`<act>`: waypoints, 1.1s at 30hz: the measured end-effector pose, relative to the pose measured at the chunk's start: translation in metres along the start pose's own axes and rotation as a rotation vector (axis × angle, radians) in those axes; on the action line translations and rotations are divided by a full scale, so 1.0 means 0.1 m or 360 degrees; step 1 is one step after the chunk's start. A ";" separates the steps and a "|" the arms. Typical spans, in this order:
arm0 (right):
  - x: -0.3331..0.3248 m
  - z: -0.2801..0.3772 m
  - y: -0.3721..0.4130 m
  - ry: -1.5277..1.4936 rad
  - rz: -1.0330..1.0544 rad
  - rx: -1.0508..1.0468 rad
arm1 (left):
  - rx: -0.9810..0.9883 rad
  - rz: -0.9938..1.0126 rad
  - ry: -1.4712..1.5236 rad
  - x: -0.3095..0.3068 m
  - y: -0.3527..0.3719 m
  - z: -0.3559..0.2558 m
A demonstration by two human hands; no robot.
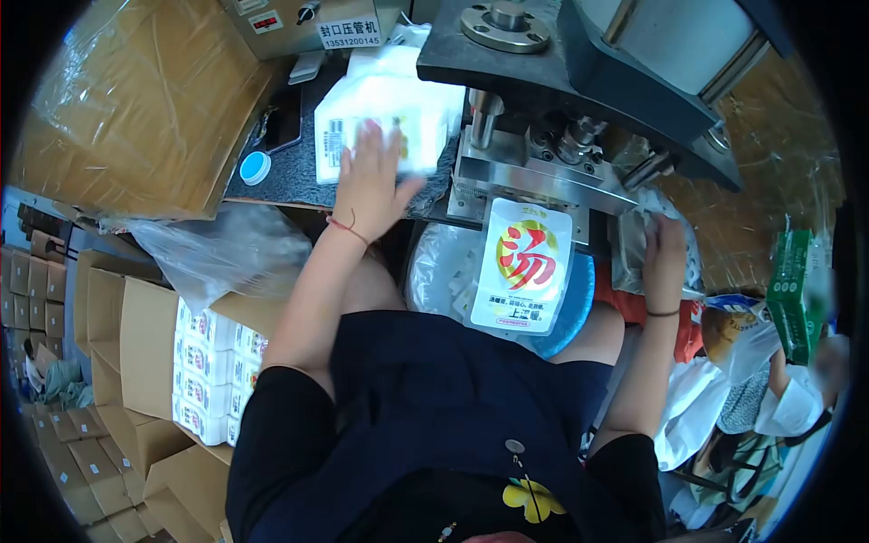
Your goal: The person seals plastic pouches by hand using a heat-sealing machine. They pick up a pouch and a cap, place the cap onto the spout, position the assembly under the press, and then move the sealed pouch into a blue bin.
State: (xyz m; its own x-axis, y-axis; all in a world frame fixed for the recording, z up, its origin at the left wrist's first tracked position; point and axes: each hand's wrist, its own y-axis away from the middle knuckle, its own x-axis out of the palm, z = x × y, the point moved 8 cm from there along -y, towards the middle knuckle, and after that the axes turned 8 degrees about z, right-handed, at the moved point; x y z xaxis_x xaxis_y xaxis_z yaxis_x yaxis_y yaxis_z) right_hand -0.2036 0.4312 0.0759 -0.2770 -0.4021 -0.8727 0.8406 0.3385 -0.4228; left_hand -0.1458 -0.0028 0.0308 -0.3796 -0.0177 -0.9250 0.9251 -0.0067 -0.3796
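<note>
A stack of white printed pouches (330, 136) with a barcode lies on the dark mat at the upper left of centre. My left hand (369, 181) rests over its lower edge, fingers spread and a little blurred. A white pouch with a large red character (523, 267) sticks out below the metal press (543, 172), its top edge at the jaw. Right of the press, my right hand (665, 258) is beside a clear plastic bag or pouch (629, 253); its fingers are blurred, and whether they hold anything is unclear.
Beneath the pouch is a blue-rimmed tub (579, 303) lined with clear plastic. An open carton (149, 344) of packed pouches stands at the left. A blue-lidded jar (255, 168) and a phone (283, 122) lie on the mat. At the right is a green box (790, 294).
</note>
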 end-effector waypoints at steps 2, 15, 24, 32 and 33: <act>-0.15 0.03 0.08 -0.0024 -0.0163 0.0057 | 0.0255 0.0172 0.0178 -0.15 0.23 -0.23; -0.12 1.59 -0.04 -0.1123 0.0259 -0.0345 | -0.0139 0.0866 0.2251 -0.21 0.65 -1.11; -0.06 1.41 0.11 -0.1029 0.0898 -0.0362 | -0.0192 0.1613 0.3197 -0.03 0.95 -1.90; 0.01 -0.06 0.02 0.0658 0.0585 0.0321 | -0.0388 0.1411 0.3407 0.18 0.69 -1.67; 0.09 -0.06 -0.01 0.0556 0.0579 0.0301 | -0.0415 0.1317 0.3455 0.17 0.59 -1.61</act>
State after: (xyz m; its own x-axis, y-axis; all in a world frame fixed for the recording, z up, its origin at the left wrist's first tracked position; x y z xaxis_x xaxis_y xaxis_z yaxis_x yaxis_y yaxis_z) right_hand -0.2099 0.4325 0.0669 -0.0638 0.0306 -0.9975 0.9714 0.2311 -0.0550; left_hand -0.0982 0.1570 -0.0102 0.3286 0.7468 0.5782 0.8729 -0.4738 0.1159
